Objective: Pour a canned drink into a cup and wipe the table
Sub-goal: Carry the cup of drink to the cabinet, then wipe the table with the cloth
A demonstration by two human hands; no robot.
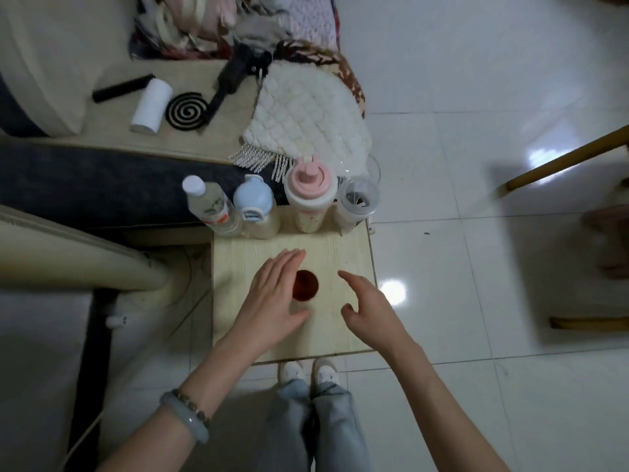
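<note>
A clear cup (306, 285) holding dark red-brown drink stands near the middle of a small pale wooden table (354, 243). My left hand (275, 298) hovers just left of the cup with straight fingers and covers part of its left side. My right hand (369, 310) is to the right of the cup, apart from it, with its fingers spread and loosely bent and nothing in it. No can and no cloth is in view.
Along the table's far edge stand a clear bottle (211, 206), a blue-capped bottle (253, 207), a pink-lidded bottle (308, 192) and a clear jar (359, 199). Behind lies a bed with a tissue roll (151, 105), a mosquito coil (187, 110) and a white blanket (306, 114). Tiled floor lies right.
</note>
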